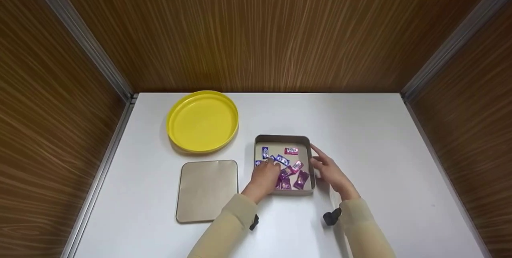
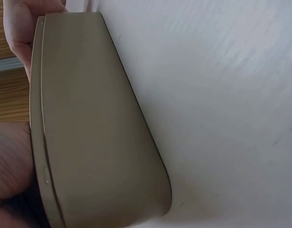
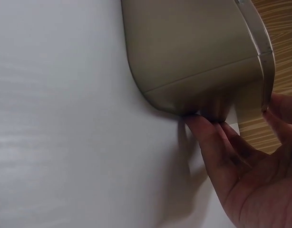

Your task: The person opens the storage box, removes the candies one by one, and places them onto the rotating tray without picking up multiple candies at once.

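A shallow square tin [image 1: 312,190] holds several small wrapped candies: purple ones [image 1: 301,179], pink ones [image 1: 291,151] and blue ones [image 1: 283,159]. My left hand [image 1: 264,178] reaches over the tin's near side with its fingers down among the candies. Its fingertips are hidden, and I cannot tell whether they pinch a candy. My right hand [image 1: 331,172] rests against the tin's right side. In the right wrist view its fingertips [image 3: 196,124] touch the outer wall low down, with another digit up at the rim.
A flat square lid [image 1: 208,191] lies left of the tin. Behind it stands a round yellow tray [image 1: 203,122]. The white table [image 1: 372,130] is bounded by wood-grain panels [image 1: 260,30] at the back and sides.
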`<state>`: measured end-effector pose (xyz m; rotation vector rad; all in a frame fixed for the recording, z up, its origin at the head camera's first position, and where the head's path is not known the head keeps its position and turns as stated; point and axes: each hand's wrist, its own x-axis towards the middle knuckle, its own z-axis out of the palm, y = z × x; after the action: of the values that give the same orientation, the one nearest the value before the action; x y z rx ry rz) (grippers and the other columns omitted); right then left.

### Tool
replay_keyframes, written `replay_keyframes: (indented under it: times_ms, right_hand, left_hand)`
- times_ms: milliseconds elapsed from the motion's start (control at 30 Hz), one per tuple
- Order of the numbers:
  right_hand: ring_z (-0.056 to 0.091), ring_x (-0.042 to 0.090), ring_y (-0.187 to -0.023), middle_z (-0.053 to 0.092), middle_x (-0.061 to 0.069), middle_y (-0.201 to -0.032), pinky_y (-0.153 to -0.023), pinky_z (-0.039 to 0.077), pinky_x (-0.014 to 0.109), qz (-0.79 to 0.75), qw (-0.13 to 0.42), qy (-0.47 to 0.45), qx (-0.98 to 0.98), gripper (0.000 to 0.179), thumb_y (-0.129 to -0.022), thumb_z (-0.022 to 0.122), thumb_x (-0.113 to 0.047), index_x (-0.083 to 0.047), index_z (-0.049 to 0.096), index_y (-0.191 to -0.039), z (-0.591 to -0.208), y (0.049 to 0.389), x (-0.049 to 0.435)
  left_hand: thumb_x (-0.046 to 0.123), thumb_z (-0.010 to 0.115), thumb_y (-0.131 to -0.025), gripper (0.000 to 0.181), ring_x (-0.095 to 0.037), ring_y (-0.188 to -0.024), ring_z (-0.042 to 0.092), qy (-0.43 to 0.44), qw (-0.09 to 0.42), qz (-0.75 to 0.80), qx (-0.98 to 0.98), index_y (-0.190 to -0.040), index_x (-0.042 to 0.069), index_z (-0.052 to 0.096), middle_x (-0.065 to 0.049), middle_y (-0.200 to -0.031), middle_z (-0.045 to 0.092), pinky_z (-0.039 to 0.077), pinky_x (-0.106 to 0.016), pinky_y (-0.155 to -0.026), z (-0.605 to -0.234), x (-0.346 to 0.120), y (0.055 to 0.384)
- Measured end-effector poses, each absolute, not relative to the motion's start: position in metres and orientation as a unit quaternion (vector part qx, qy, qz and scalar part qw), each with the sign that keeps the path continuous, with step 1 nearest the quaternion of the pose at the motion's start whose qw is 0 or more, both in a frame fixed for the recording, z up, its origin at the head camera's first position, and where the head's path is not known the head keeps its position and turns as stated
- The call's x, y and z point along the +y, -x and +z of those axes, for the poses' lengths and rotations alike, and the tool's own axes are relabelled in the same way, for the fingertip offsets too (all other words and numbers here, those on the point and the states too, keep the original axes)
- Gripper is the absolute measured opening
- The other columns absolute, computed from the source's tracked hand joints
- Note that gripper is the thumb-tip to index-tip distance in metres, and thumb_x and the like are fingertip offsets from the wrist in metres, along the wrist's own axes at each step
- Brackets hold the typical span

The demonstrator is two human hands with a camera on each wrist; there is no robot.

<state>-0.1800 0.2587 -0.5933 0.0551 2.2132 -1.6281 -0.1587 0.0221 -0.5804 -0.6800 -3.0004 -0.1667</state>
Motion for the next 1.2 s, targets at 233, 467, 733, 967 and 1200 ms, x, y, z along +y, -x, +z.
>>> replay_keyframes:
  times_ms: [233, 467, 733, 967, 1200]
  right_hand:
    - [0.042, 0.044, -0.131, 0.041, 0.025, -0.145, -0.095, 0.044, 0.061, -0.575, 0.19, -0.029, 0.795, 0.057, -0.104, 0.046, -0.023, -0.031, 0.024, -0.156, -0.594, 0.18, 0.261]
    - [0.04, 0.045, -0.132, 0.041, 0.025, -0.146, -0.095, 0.042, 0.063, -0.578, 0.193, -0.027, 0.793, 0.057, -0.105, 0.045, -0.022, -0.031, 0.024, -0.157, -0.593, 0.18, 0.259]
    - [0.039, 0.045, -0.132, 0.04, 0.027, -0.145, -0.098, 0.039, 0.063, -0.578, 0.188, -0.026, 0.793, 0.056, -0.105, 0.044, -0.021, -0.029, 0.024, -0.157, -0.594, 0.181, 0.26]
    - [0.039, 0.045, -0.132, 0.042, 0.025, -0.144, -0.104, 0.031, 0.065, -0.582, 0.186, -0.018, 0.791, 0.056, -0.105, 0.043, -0.023, -0.029, 0.023, -0.157, -0.593, 0.179, 0.26]
    - [0.038, 0.047, -0.132, 0.04, 0.029, -0.144, -0.104, 0.031, 0.064, -0.589, 0.194, -0.017, 0.784, 0.056, -0.106, 0.041, -0.018, -0.022, 0.021, -0.158, -0.58, 0.177, 0.257]
  left_hand:
    - [0.008, 0.065, -0.086, 0.01, -0.026, -0.073, 0.065, 0.222, 0.034, -0.091, -0.97, -0.091, 0.009, 0.074, -0.01, -0.09, 0.066, 0.055, -0.038, -0.062, -0.579, 0.024, 0.157]
    - [0.006, 0.065, -0.086, 0.009, -0.026, -0.075, 0.065, 0.22, 0.019, -0.141, -0.965, -0.089, 0.004, 0.072, -0.011, -0.089, 0.066, 0.056, -0.036, -0.067, -0.579, 0.022, 0.159]
    - [0.011, 0.068, -0.087, 0.017, -0.025, -0.078, 0.065, 0.202, 0.004, -0.196, -0.96, -0.099, -0.002, 0.068, -0.012, -0.093, 0.063, 0.056, -0.034, -0.072, -0.578, 0.018, 0.158]
    - [0.012, 0.07, -0.083, 0.016, -0.022, -0.077, 0.063, 0.197, 0.006, -0.219, -0.956, -0.093, 0.0, 0.067, -0.011, -0.089, 0.062, 0.056, -0.032, -0.07, -0.579, 0.017, 0.157]
    - [0.007, 0.073, -0.08, 0.018, -0.023, -0.076, 0.065, 0.184, 0.021, -0.233, -0.955, -0.097, 0.001, 0.07, -0.012, -0.093, 0.061, 0.056, -0.03, -0.068, -0.575, 0.015, 0.157]
